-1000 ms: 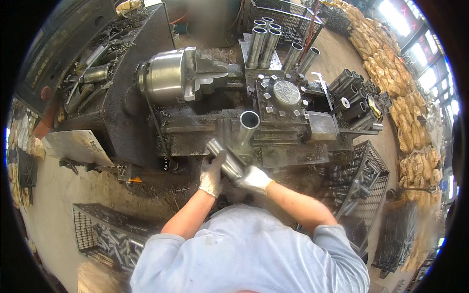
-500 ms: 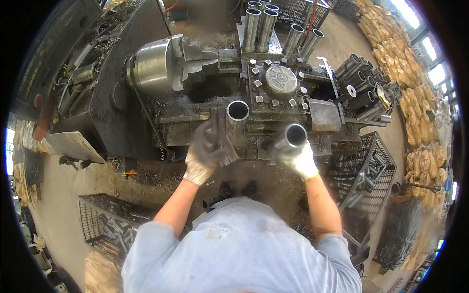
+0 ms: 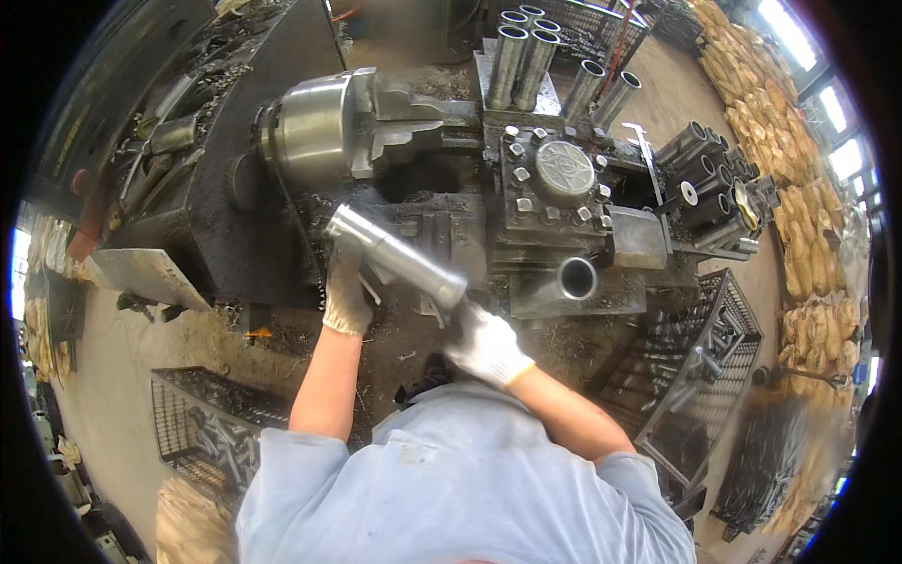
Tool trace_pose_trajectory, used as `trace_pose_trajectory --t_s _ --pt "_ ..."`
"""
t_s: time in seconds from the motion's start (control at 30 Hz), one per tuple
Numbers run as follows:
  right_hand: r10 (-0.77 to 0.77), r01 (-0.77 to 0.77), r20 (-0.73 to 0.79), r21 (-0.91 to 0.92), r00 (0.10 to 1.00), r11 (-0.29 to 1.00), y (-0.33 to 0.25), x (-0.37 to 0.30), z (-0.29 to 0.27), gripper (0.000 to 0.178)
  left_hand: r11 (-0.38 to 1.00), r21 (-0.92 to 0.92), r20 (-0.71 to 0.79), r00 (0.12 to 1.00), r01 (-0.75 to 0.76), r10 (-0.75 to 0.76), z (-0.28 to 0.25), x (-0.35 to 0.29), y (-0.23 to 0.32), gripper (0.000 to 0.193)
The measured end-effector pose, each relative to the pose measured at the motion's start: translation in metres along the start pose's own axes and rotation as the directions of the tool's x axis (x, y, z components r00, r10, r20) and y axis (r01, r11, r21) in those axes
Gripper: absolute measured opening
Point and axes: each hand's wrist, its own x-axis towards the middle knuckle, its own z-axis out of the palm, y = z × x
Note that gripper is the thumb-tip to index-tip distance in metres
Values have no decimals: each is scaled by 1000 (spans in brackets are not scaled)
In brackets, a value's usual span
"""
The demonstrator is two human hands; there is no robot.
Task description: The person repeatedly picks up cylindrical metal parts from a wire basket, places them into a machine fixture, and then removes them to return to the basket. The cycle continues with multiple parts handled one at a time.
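Note:
A shiny metal tube (image 3: 399, 258) slants across in front of me, its far end up to the left. My left hand (image 3: 346, 299), in a white glove with dark, soiled fingers, is closed around it from below near the far end. A thin pale strip (image 3: 370, 288) shows beside that hand; what it is I cannot tell. At the near end of the tube, my right hand (image 3: 489, 346), gloved likewise, has its dark fingers closed on the end, partly blurred. Another metal tube (image 3: 560, 285), open end up, rests tilted on the machine's front ledge to the right.
Behind the tube is a lathe chuck (image 3: 315, 127), with a bolted tool post (image 3: 564, 169) to its right. Several tubes (image 3: 512, 66) stand on the machine, and more lie stacked (image 3: 705, 174) at right. Wire baskets with metal parts stand left (image 3: 169, 414) and right (image 3: 747, 310).
My right hand has let go of one tube at the right and moved left. The tube that stood upright in the middle is now slanted between both hands. My left hand has shifted left.

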Motion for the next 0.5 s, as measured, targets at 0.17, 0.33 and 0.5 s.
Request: trace_pose_trajectory --t_s 0.17,0.33,0.5 --pt "-36 7 -76 -348 996 937 7 47 27 36 887 -387 -64 952 251 -298 -38 -29 -18 91" --pt "91 -123 94 427 991 896 -22 50 -44 52 808 -462 30 917 365 -398 -41 -32 -26 92" --pt "294 -351 312 144 903 925 -60 67 -65 84 915 -345 45 978 207 -204 24 -29 -34 89"
